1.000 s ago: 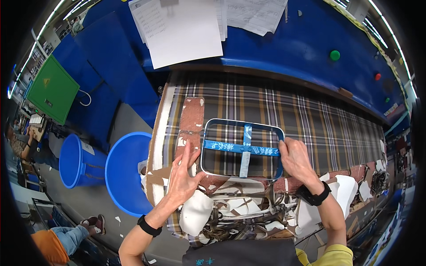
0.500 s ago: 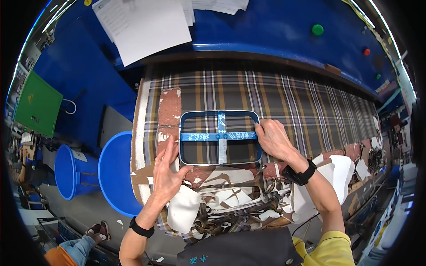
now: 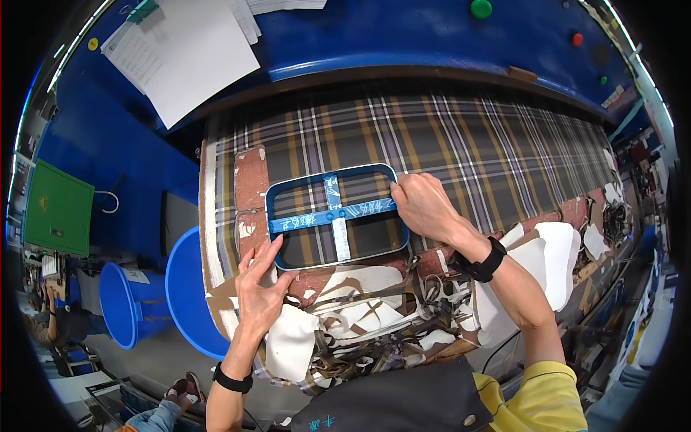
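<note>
A blue rounded-rectangle cutting die with crossed braces lies on layered plaid fabric. Its right side is pinched by my right hand, fingers curled over the rim. My left hand is at the die's lower left corner, fingers spread, index fingertip against the frame and thumb just below. Reddish worn patches show where fabric is cut away, along the left and near edges. Plaid cloth shows through the die's openings.
Fabric scraps and white pieces heap along the near edge. Two blue bins stand at the left. A blue machine with papers and coloured buttons spans the far side. Another person's legs show at the lower left.
My view has shifted and tilted, so the die appears farther left and slanted. The left index fingertip has slid down to the die's lower left corner. The right hand keeps its hold.
</note>
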`<state>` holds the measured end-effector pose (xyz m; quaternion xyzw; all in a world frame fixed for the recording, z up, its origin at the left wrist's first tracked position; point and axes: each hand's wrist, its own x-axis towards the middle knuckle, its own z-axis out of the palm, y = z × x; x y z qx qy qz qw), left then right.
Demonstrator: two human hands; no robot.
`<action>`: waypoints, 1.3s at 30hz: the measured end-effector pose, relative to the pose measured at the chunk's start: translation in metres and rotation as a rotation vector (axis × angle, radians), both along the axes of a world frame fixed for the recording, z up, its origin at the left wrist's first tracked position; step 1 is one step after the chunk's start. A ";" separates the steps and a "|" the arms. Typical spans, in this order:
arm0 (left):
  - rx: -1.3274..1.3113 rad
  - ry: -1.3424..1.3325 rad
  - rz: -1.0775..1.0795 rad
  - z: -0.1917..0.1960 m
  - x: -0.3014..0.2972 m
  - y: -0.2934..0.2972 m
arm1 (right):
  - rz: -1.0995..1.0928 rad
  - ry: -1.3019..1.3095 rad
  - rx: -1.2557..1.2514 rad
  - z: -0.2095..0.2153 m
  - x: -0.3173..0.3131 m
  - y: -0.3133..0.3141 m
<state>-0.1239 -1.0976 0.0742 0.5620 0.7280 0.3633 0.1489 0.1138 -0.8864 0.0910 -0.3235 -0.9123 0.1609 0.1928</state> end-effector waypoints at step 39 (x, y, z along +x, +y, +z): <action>-0.065 0.033 -0.071 0.004 -0.008 0.002 | -0.137 -0.029 -0.083 0.001 0.022 -0.083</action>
